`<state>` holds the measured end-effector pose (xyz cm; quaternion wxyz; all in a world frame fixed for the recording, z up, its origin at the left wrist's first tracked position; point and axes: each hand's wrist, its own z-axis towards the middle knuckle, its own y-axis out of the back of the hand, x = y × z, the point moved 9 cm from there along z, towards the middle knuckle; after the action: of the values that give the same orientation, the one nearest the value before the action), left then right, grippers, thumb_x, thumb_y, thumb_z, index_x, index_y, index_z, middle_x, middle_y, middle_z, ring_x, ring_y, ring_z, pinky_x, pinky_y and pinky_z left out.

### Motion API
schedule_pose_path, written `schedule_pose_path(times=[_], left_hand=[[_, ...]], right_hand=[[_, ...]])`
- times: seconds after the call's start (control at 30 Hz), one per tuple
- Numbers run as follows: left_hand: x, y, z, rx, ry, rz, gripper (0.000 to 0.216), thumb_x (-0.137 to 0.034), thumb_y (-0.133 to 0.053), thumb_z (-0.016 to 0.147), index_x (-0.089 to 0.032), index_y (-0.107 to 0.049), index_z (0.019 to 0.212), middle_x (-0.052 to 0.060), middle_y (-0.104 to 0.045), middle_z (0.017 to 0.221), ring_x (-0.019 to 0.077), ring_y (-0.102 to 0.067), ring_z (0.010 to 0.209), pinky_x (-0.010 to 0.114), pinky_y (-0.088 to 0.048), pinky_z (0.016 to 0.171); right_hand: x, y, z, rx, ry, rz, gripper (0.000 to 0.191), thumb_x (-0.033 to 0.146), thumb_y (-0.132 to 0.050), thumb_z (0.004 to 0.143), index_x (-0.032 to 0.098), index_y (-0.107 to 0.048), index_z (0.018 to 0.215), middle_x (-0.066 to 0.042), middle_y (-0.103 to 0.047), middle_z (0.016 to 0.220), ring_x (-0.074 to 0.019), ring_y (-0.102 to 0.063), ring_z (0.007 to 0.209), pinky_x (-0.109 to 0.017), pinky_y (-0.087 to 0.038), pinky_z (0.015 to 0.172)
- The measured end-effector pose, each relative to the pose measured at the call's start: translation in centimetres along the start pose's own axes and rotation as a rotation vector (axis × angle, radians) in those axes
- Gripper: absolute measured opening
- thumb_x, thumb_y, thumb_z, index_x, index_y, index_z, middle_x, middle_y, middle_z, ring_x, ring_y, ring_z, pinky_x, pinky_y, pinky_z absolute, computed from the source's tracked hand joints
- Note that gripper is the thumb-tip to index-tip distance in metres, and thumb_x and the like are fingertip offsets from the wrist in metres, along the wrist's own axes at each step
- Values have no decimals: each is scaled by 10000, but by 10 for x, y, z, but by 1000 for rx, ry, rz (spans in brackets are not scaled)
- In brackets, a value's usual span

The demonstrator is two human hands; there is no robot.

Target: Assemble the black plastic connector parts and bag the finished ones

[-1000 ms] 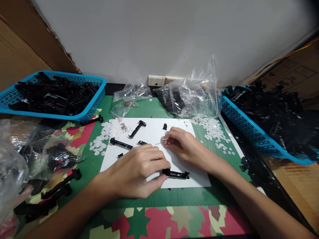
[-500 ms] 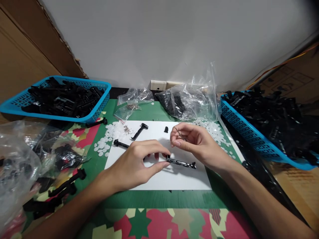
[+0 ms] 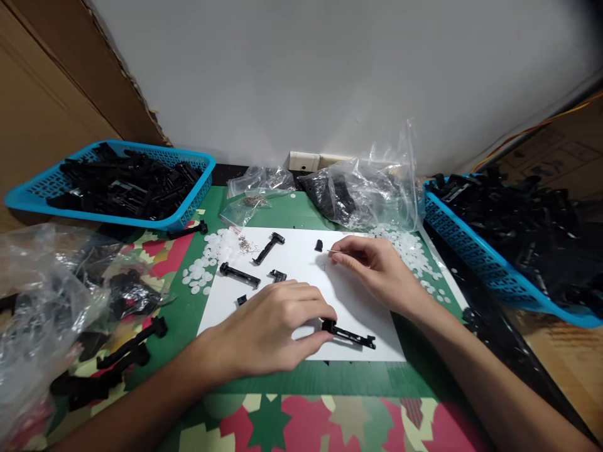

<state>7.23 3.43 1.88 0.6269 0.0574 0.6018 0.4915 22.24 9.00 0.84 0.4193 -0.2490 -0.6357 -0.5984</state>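
Low over a white sheet of paper (image 3: 301,243), my left hand (image 3: 282,326) pinches one end of a long, narrow black plastic part (image 3: 353,337) between thumb and fingertips. The part's other end points right. My right hand (image 3: 372,263) is closed on a thin metal tool (image 3: 331,252); only its tip shows past the fingers, pointing left. Just left of that tip lies a small black piece (image 3: 319,245), and below it a tiny wire-like bit (image 3: 323,267). Further black parts (image 3: 240,275) lie on the paper, left of my hands.
Small metal pins (image 3: 244,245) lie by white plastic discs (image 3: 207,257), with more discs (image 3: 405,245) at right. Clear bags (image 3: 367,194) stand at the back. Blue baskets of black parts flank the table, left (image 3: 179,216) and right (image 3: 499,270). Plastic bags (image 3: 42,314) crowd the left.
My left hand has moved down and slightly right with the black part. My right hand has turned, and the tool's tip now points left toward the small black piece.
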Motion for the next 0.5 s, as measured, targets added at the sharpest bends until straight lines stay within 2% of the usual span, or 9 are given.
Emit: schedule_pose_path(times=[0.07, 0.13, 0.3, 0.5], left_hand=[[-2, 1, 0, 1, -11, 12, 122, -202, -710, 973, -169, -728, 1088, 37, -759, 998, 191, -702, 947, 319, -513, 842], [-3, 1, 0, 1, -23, 22, 116, -201, -704, 977, -170, -726, 1086, 42, -754, 992, 192, -698, 943, 320, -513, 843], [-3, 0, 0, 10, -31, 37, 115, -203, -700, 977, -175, -723, 1086, 43, -742, 973, 195, -695, 924, 324, -509, 829], [0, 0, 0, 20, -21, 52, 118, -208, -694, 984, -178, -723, 1095, 44, -749, 991, 200, -702, 936, 323, -499, 819]], right_hand=[[-7, 1, 1, -35, -2, -99, 184, 344, -670, 1011, 201, -784, 989, -70, -784, 1009, -216, -681, 864, -334, -487, 739], [-10, -3, 1, -16, 10, -146, 150, 323, -696, 996, 215, -796, 1026, -68, -777, 1048, -214, -682, 888, -334, -490, 760], [-7, -10, 2, 10, 50, -193, 95, 276, -748, 960, 229, -811, 1014, -70, -745, 1015, -210, -675, 871, -347, -504, 794], [-3, -21, 2, 81, 82, -259, 104, 230, -651, 1017, 211, -744, 973, -90, -701, 1066, -241, -643, 984, -369, -491, 867]])
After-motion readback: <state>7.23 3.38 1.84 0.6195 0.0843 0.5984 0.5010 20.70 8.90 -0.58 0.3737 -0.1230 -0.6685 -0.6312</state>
